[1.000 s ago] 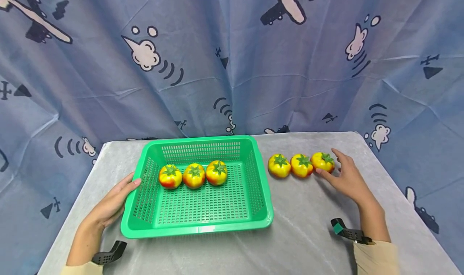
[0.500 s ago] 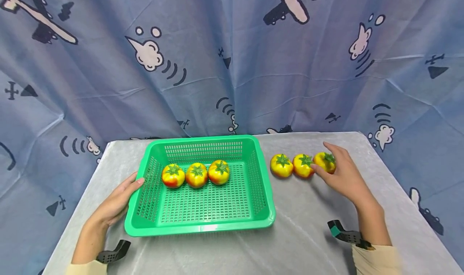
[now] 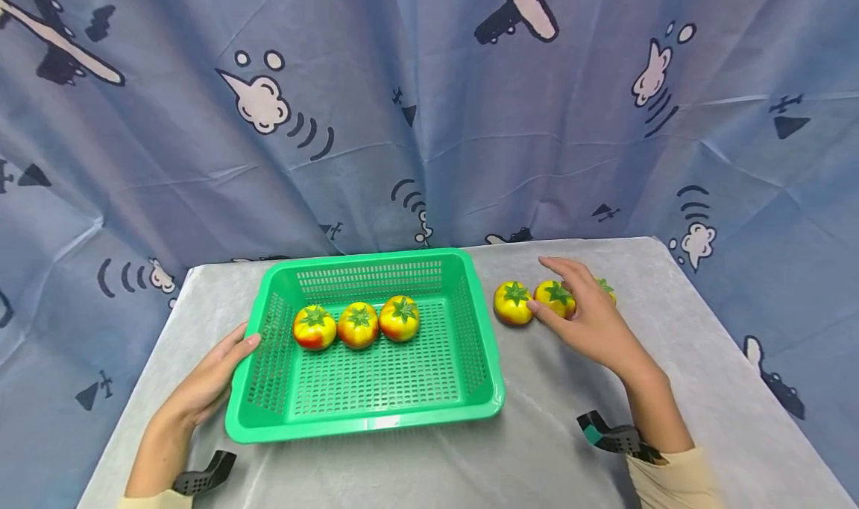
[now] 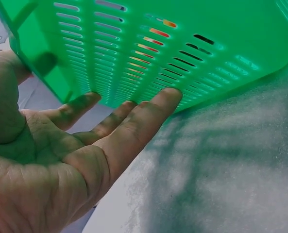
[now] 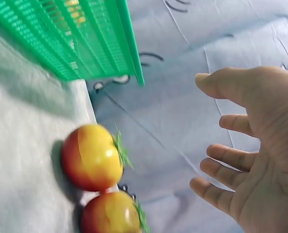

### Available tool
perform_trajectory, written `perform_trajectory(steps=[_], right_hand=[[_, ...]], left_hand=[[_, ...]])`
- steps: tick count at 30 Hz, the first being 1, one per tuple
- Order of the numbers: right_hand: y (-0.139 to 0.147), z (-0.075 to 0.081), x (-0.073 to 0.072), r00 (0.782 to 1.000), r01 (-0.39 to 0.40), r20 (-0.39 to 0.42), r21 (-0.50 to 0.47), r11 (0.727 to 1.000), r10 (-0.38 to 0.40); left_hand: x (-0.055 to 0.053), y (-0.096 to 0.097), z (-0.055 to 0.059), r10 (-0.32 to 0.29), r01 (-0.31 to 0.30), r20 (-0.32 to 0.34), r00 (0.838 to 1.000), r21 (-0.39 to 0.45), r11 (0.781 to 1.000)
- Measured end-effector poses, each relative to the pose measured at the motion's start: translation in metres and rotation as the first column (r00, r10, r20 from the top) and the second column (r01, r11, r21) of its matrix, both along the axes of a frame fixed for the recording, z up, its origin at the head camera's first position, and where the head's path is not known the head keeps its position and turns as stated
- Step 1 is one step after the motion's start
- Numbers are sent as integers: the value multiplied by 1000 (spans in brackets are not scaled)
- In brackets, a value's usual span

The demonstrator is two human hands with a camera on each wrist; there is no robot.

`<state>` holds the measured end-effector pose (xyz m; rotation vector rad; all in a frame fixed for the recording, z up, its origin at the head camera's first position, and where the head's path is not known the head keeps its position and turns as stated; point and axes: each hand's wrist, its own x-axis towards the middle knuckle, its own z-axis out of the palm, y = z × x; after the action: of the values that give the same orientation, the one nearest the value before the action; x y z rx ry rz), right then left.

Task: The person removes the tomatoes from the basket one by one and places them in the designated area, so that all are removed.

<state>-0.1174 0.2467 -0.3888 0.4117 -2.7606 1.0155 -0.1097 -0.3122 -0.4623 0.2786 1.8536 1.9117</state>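
At the green plastic basket (image 3: 365, 424), my left hand (image 3: 201, 386) holds the left side, thumb over the rim. In the left wrist view, its fingers (image 4: 134, 131) lie along the outside of the slotted wall. My right hand (image 3: 590, 319) hovers empty over a row of tomatoes on the table, fingers spread and thumb apart. The nearest-to-basket tomato (image 3: 513, 303) shows whole in the head view; the middle tomato (image 3: 555, 298) is partly behind the hand, and the far-right tomato (image 3: 606, 289) is mostly hidden. All are yellow-red with green leafy tops.
Inside the basket, a left tomato (image 3: 314, 328), a centre tomato (image 3: 358, 326) and a right tomato (image 3: 399, 318) sit in a row toward the back. Grey cloth covers the table (image 3: 537, 434). A blue patterned curtain (image 3: 376, 106) hangs behind its far edge.
My right hand has moved left from beside the far-right tomato to above the middle one, its thumb now near the leftmost tomato of the row. The left hand keeps its place on the basket.
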Motion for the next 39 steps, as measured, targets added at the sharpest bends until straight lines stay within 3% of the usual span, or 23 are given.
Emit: perform_trajectory(steps=[6, 14, 25, 33, 39], right_hand=[[-19, 9, -3, 997, -69, 27, 6, 998, 69], [-42, 22, -11, 985, -175, -3, -3, 985, 175], [-73, 31, -27, 956, -282, 87, 21, 959, 279], [-92, 39, -34, 935, -340, 136, 93, 936, 327], [-107, 36, -41, 915, -391, 163, 142, 909, 368]], left_hand=[[3, -4, -2, -11, 11, -2, 1000, 12, 1000], [-1, -5, 2, -5, 4, -8, 1000, -13, 1000], [0, -3, 1, 6, -6, 1, 1000, -22, 1000], [-1, 1, -2, -2, 2, 4, 1000, 3, 1000], [0, -1, -2, -10, 10, 0, 1000, 7, 1000]])
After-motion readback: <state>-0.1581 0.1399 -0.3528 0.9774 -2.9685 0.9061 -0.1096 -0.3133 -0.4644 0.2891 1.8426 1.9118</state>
